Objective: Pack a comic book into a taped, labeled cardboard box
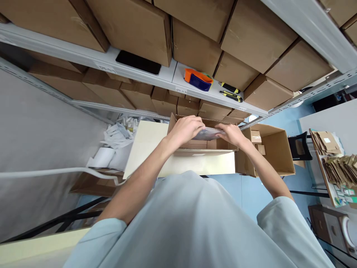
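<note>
An open cardboard box [206, 152] stands on a cream tabletop [150, 149] in front of me. Over its opening, a clear plastic bag [208, 133] is stretched between my two hands. My left hand [188, 128] pinches the bag's left end, its fingers closed. At the other end my right hand [230, 134] grips the bag with thumb and fingers. Inside the box, below the bag, brown cardboard surfaces show. What the bag contains, if anything, I cannot make out.
Above the table runs a shelf [167, 76] with cardboard boxes, a black phone-like slab [138, 62], an orange and blue tape dispenser [198, 79] and yellow-black utility knives [231, 96]. A large open carton [275, 150] is at right. White paper waste [118, 134] lies left.
</note>
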